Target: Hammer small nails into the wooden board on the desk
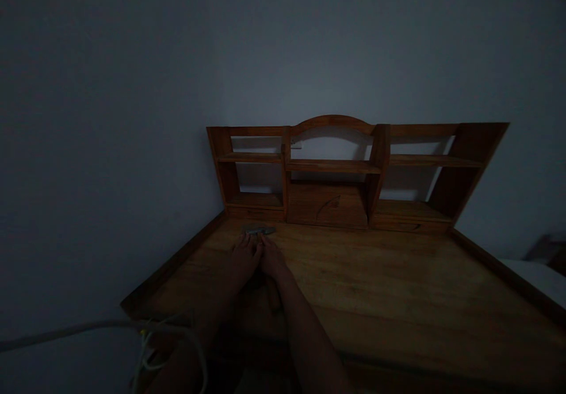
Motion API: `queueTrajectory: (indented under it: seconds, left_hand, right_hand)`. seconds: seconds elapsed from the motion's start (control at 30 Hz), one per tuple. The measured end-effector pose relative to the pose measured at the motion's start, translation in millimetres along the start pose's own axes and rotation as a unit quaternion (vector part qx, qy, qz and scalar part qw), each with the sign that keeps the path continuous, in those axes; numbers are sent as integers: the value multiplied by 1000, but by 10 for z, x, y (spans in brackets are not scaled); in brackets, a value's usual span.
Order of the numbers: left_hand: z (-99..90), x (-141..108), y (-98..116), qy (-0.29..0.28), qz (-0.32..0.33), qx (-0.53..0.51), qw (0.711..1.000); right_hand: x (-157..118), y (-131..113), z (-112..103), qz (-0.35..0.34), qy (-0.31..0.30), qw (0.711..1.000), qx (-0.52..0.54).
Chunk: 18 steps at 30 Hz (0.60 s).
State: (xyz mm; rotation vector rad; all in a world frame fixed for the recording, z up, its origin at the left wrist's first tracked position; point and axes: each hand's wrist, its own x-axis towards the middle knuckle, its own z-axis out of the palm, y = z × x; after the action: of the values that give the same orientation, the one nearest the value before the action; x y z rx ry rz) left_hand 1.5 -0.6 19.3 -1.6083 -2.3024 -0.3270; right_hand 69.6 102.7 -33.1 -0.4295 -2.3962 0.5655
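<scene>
A hammer with a grey metal head (259, 230) lies on the wooden bed board (354, 276), left of the middle. Its wooden handle (273, 294) runs back toward me and shows below my hands. On the left side, my left hand (244, 255) rests at the hammer just below its head, fingers bent forward. Beside it and touching it, my right hand (270, 255) is closed around the upper handle. The dim light hides how the left fingers meet the hammer.
A wooden headboard with shelves (331, 167) stands along the back against the wall. Raised side rails (177, 261) border the board. A pale cable (101, 325) hangs at the lower left, with loops near my left arm. White bedding (535, 276) shows at the right.
</scene>
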Motion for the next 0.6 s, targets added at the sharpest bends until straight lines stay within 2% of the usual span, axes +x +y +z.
queueTrajectory:
  seconds: [0.17,0.27,0.33,0.47,0.6]
  left_hand:
    - [14,1,-32,-13,22,31,999]
    - [-54,90,-16,26,6,12,1000]
    - [-155,169,17,65,19,-11,998]
    - [-426,334,107,108,6,-94,990]
    - [-583,524,125,76,-54,-231,968]
  right_hand:
    - [6,27,28,-2,0,1000,1]
    - [23,25,25,-3,-2,1000,5]
    - [31,10,11,-4,0,1000,9]
    - [26,-30,-31,-10,8,1000,26]
    - [5,-46,-34,-6,12,999,51]
